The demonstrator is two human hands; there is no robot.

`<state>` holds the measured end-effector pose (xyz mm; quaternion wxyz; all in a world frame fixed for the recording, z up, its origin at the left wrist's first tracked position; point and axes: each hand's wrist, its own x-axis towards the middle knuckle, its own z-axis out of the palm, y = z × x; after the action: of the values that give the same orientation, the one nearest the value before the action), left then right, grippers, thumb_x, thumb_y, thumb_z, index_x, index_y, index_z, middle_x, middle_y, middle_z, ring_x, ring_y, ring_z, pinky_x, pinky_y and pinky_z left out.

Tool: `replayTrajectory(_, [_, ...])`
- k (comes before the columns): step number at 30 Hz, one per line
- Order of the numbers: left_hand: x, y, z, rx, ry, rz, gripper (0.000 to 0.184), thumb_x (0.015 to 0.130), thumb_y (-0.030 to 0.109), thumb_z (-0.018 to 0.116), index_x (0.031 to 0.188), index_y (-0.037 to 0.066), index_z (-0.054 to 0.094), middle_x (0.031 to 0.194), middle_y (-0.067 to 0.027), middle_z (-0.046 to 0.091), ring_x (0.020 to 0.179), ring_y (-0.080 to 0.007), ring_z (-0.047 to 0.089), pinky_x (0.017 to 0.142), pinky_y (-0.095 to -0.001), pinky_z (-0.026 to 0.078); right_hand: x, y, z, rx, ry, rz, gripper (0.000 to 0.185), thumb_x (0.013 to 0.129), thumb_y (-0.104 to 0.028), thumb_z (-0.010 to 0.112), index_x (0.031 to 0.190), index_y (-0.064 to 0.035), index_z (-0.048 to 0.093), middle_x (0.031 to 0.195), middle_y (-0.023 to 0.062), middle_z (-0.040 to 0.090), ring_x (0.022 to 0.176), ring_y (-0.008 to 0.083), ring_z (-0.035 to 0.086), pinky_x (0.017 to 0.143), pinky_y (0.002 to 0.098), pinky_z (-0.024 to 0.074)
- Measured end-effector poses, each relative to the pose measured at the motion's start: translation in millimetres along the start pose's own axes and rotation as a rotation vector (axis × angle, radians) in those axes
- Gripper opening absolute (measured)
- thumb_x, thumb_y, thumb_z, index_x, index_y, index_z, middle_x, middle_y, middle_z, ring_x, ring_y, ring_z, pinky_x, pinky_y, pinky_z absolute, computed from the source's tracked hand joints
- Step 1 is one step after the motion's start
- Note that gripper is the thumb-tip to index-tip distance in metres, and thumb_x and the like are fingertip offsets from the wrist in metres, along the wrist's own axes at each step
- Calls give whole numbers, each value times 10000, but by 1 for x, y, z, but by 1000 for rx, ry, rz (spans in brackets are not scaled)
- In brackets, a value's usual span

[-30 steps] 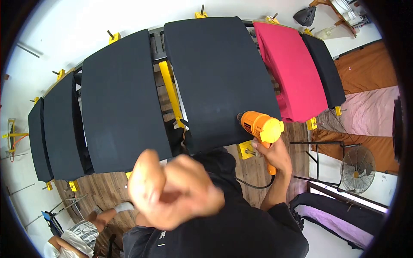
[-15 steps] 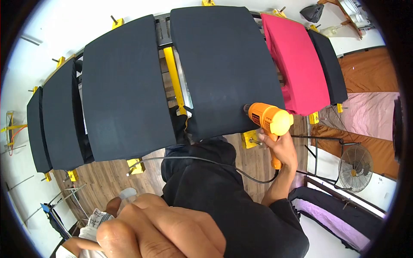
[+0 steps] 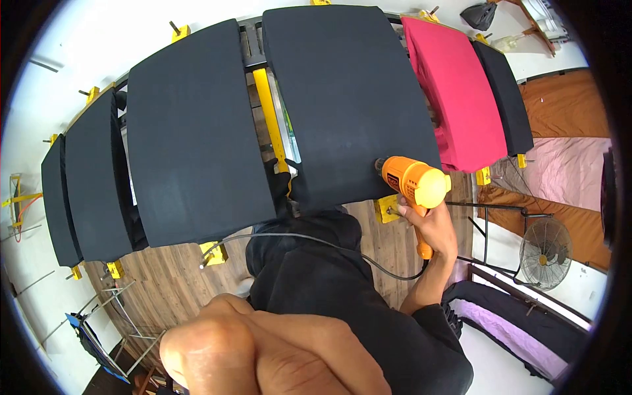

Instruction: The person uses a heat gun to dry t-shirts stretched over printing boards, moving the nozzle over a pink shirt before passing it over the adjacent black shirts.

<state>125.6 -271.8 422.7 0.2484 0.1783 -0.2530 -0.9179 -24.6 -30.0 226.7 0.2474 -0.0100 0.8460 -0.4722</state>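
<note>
My right hand is wrapped round the handle of an orange heat gun. The gun's nozzle points left, just over the lower right of a black fabric-covered panel. From its handle a dark cable runs left across my black clothing. My left hand is very close to the camera at the bottom, its fingers curled; anything inside it is hidden. Left of the gun's panel is another black panel, and a red fabric-covered panel lies to its right.
Yellow clamps line the panels' edges, and a yellow bar shows between two panels. A standing fan is at the right, near brown and pink cloth. Metal stands are at the lower left above the wooden floor.
My left hand has dropped from mid-view to the bottom edge, uncovering the cable. The heat gun and my right hand sit slightly higher and further right. The person at lower left no longer shows, apart from a shoe.
</note>
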Motion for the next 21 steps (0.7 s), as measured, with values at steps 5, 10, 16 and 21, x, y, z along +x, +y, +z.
replayTrajectory(5, [-3, -24, -8, -679, -94, 2, 176, 1032, 210, 573, 1012, 194, 399, 982, -63, 530, 790, -164, 479, 609, -220, 418, 6, -3, -2, 23, -1, 11, 409, 856, -66, 780, 1205, 19, 584, 1061, 69, 671, 980, 174, 642, 882, 339, 523])
replayTrajectory(10, [88, -35, -50, 65, -200, -35, 245, 886, 100, 660, 924, 152, 423, 840, -87, 588, 781, -199, 596, 671, -310, 503, 12, 2, -10, 5, -10, 36, 379, 861, -61, 773, 1181, 16, 585, 1031, 60, 669, 959, 163, 642, 862, 339, 532])
replayTrajectory(16, [114, -70, -87, 111, -184, -103, 388, 848, -82, 683, 848, 169, 387, 949, -163, 673, 855, -147, 615, 785, -277, 494, 19, 4, -14, 47, -31, 12, 373, 850, -60, 778, 1164, 11, 590, 1009, 55, 658, 942, 151, 633, 842, 333, 534])
replayTrajectory(21, [115, -75, -101, 205, -162, -61, 410, 858, -89, 699, 843, 172, 383, 965, -148, 685, 860, -141, 618, 819, -283, 504, 23, 10, -15, -15, -40, -108, 341, 869, 10, 738, 1182, 12, 602, 997, 48, 673, 808, 119, 634, 676, 281, 531])
